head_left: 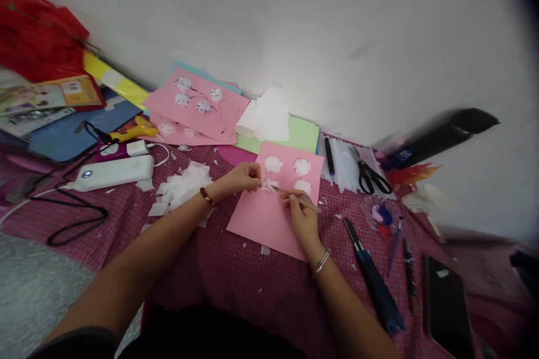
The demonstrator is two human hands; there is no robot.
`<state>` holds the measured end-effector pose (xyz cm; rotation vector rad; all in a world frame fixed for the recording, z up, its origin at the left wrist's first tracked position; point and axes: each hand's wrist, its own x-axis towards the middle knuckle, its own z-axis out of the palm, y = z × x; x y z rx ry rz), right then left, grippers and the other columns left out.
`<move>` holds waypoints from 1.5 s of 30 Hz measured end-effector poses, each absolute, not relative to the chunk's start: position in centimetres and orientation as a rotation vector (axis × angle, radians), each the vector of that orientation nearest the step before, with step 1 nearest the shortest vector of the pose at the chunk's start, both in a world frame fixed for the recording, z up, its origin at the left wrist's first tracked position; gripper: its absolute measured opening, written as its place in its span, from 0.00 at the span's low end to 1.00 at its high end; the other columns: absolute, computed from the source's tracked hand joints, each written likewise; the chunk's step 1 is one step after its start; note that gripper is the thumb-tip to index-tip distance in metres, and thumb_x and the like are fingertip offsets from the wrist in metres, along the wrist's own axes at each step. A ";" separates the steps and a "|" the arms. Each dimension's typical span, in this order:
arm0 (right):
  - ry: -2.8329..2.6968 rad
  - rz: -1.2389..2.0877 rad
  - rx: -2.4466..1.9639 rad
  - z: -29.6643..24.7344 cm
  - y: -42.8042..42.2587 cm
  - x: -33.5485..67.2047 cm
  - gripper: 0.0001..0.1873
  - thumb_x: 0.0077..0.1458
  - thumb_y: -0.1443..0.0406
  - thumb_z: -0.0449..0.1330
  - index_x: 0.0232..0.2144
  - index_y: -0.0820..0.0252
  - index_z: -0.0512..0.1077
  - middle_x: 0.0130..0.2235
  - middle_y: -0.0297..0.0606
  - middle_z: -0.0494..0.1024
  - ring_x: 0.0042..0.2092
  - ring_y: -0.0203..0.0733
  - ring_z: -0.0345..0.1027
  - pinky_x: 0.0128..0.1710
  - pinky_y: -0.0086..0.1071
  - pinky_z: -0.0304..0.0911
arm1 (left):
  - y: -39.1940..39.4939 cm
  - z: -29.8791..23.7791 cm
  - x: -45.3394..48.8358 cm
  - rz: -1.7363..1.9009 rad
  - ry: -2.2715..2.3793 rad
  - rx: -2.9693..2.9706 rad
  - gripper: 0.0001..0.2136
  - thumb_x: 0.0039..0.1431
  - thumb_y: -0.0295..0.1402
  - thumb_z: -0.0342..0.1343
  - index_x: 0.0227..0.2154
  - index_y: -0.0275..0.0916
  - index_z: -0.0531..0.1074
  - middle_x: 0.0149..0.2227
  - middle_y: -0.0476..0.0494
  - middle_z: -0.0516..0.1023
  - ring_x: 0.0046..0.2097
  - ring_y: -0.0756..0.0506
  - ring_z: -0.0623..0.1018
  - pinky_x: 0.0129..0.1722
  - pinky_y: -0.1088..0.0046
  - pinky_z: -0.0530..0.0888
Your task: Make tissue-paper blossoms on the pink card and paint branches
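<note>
- Head view: pink paper sheet point(265, 219), one, lying at a slant on the cloth-covered surface point(236, 291) before you, bearing four white paper tufts point(302, 166) in two rows.
- Your left hand point(242, 178): fingers curled, thumb and fingertips drawn together beside the lower-left tuft; whether a scrap is pinched there, you cannot tell.
- Your right hand point(304, 219): grasping a slim pointed stick point(314, 207) over the sheet, tip at the lower-left tuft.
- White paper squares point(185, 182), a loose heap, left of your sheet, partly behind your left forearm.
- Pink sheets with tufts point(210, 104), stacked beyond the heap; the top one has purple-dotted tufts and painted stems.
- White paper roll point(248, 119), just behind your sheet, with light green paper point(304, 132) alongside.
- To your right: black marker point(329, 156), black-handled scissors point(373, 176), paint palette point(381, 213), paintbrush point(394, 247), blue-handled cutter point(373, 280), smartphone point(448, 305).
- To your left: yellow glue gun point(135, 130), white power bank point(115, 172).
</note>
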<state>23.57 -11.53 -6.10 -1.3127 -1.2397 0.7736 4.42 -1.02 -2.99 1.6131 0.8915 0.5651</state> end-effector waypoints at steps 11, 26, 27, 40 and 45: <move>-1.264 0.825 -1.321 -6.3 -11.4 23.6 0.10 0.59 0.63 0.52 0.30 0.57 0.72 0.31 0.36 0.74 0.34 0.40 0.69 0.36 0.35 0.65 | 0.1 -4.8 4.1 0.629 0.884 1.562 0.18 0.43 0.24 0.53 0.42 0.36 0.65 0.25 0.56 0.62 0.23 0.56 0.60 0.22 0.80 0.54; -1.295 0.746 -1.359 -5.9 -11.3 23.4 0.11 0.60 0.63 0.51 0.33 0.57 0.73 0.35 0.37 0.75 0.35 0.39 0.68 0.36 0.34 0.65 | 0.0 -3.4 3.3 0.470 0.872 1.717 0.05 0.49 0.32 0.55 0.26 0.35 0.71 0.24 0.51 0.69 0.26 0.54 0.65 0.26 0.78 0.60; -1.295 0.746 -1.359 -5.9 -11.3 23.4 0.11 0.60 0.63 0.51 0.33 0.57 0.73 0.35 0.37 0.75 0.34 0.39 0.68 0.36 0.34 0.65 | -0.1 -3.4 3.5 0.470 0.872 1.746 0.05 0.49 0.31 0.55 0.26 0.34 0.71 0.24 0.51 0.70 0.26 0.54 0.66 0.27 0.78 0.60; -1.132 0.761 -1.233 -5.8 -12.2 23.6 0.07 0.59 0.63 0.53 0.33 0.57 0.71 0.31 0.34 0.75 0.32 0.38 0.69 0.35 0.35 0.65 | -0.7 -4.5 6.3 0.481 1.003 2.000 0.12 0.45 0.19 0.50 0.34 0.34 0.68 0.25 0.52 0.69 0.27 0.53 0.67 0.27 0.78 0.62; -1.267 0.812 -1.272 -6.1 -12.2 23.2 0.09 0.59 0.63 0.52 0.30 0.56 0.72 0.31 0.35 0.74 0.33 0.39 0.68 0.36 0.35 0.65 | -0.5 -5.1 6.2 0.515 0.985 1.984 0.10 0.46 0.20 0.51 0.34 0.35 0.68 0.24 0.53 0.68 0.26 0.53 0.67 0.27 0.78 0.62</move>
